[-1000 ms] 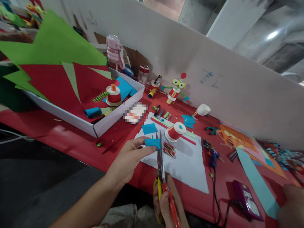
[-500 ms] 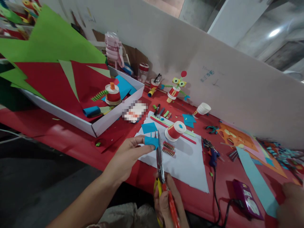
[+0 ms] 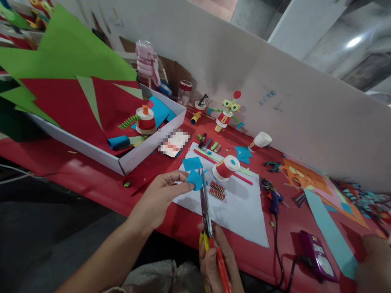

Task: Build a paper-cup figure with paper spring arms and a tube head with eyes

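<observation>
Between its thumb and fingers, my left hand (image 3: pixel 161 195) pinches a small blue paper piece (image 3: pixel 194 181) with a rounded edge. My right hand (image 3: pixel 218 256) is closed around the red and yellow handles of the scissors (image 3: pixel 205 205), whose blades point up and touch the right side of the blue piece. A blue paper square (image 3: pixel 192 163) lies just behind on the white sheet (image 3: pixel 244 219). To the right stand a red and white paper cup (image 3: pixel 226 168) and two folded striped paper springs (image 3: pixel 217 190).
At the left, a white box (image 3: pixel 131 156) holds coloured paper and a cup figure. A finished-looking cup figure (image 3: pixel 224 118) stands by the wall. A glue gun (image 3: pixel 275 201) with its cord, a purple device (image 3: pixel 317 254) and a person's blurred hand (image 3: pixel 374 260) are at the right.
The blue piece in my left hand has turned and now shows a rounded outline. A small blue scrap sticks out by the blades. The scissors have barely moved.
</observation>
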Motion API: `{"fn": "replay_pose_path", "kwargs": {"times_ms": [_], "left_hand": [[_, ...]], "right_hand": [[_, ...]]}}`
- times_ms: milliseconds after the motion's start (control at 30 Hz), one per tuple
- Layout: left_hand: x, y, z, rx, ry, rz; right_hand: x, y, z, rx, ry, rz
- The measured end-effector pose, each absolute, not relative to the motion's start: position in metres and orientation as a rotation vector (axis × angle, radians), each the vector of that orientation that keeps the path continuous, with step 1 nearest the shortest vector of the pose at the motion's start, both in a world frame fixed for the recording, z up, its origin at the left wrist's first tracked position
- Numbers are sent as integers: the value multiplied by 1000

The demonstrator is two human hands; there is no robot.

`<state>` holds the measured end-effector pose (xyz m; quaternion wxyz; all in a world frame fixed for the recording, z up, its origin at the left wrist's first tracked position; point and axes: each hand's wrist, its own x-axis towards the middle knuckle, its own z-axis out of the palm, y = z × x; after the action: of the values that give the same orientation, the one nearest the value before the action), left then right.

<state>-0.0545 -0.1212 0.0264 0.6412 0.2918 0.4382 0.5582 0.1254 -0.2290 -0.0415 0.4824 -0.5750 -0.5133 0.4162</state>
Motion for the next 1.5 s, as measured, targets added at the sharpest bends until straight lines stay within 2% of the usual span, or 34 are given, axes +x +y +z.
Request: {"fn": "replay_pose_path", "kwargs": {"times_ms": [467,800,1500], "left_hand": [[-57,-120,26,703,1004,1269],[-58,-120,25,700,1019,1274],[-59,-120,24,664,984,1260]], "right_hand": [[115,-225,-23,-1400,-1216,1049],[113,-233,-33,-1339,-1180,934],[111,-232,-30,-1385,-1115,987]]}}
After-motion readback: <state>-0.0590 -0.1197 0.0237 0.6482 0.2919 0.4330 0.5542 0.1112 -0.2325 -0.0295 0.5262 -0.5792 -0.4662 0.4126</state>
